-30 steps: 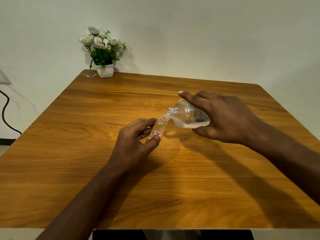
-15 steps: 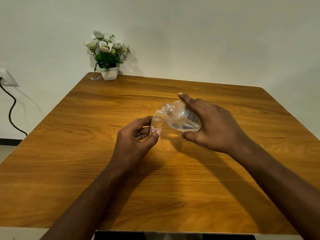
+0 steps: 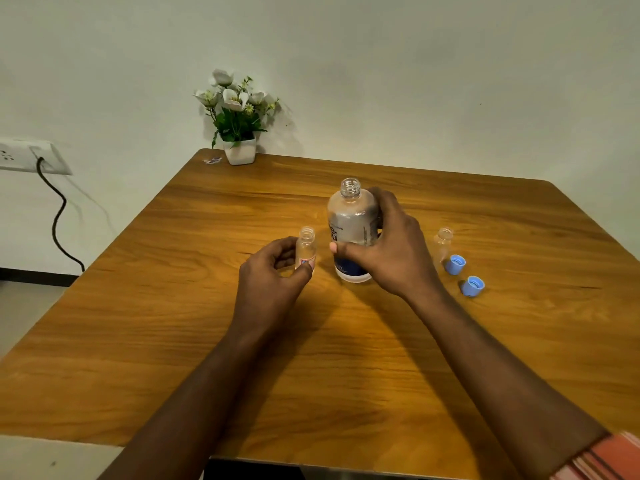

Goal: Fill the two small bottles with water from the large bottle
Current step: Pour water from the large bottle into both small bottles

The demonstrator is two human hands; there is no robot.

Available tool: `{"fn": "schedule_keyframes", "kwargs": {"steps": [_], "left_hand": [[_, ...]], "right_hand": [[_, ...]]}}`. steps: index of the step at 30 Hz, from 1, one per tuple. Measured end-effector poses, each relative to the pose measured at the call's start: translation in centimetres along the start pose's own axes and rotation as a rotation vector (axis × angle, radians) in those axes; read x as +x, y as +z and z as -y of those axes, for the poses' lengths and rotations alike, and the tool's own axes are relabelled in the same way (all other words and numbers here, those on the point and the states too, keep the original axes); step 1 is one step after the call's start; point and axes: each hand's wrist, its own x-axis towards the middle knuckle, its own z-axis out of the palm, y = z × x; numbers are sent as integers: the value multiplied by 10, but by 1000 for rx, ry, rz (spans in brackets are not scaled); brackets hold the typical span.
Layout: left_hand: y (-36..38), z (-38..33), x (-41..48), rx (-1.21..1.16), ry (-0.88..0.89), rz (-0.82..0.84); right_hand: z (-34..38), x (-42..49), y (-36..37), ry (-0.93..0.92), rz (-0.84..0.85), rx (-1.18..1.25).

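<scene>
Clear large bottle wrapped by right fingers.

One large bottle, two small bottles, two blue caps, one potted plant, one wooden table, one wall socket, one black cable, two hands.

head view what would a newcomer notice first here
At the middle of the table, the right hand grips the upright, uncapped large bottle and the left hand holds a small bottle beside it. Right of them stand a second small bottle and two blue caps; a flower pot sits at the far corner.
</scene>
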Motion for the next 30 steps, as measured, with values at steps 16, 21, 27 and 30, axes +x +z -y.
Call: {"fn": "schedule_keyframes", "kwargs": {"steps": [16,21,27,30], "left_hand": [[-1,2,2,145,-27,-30],[-2,4,3,181,-23,-24],[-3,-3,-4,292,74,-129],[4,-14,-11,275,219,-229]], "right_hand": [[-2,-3,17,47,-59,106],[-5,-6,19,46,-88,152],[-7,-12,18,48,-128,197],[-8,-19,14,56,-151,203]]}}
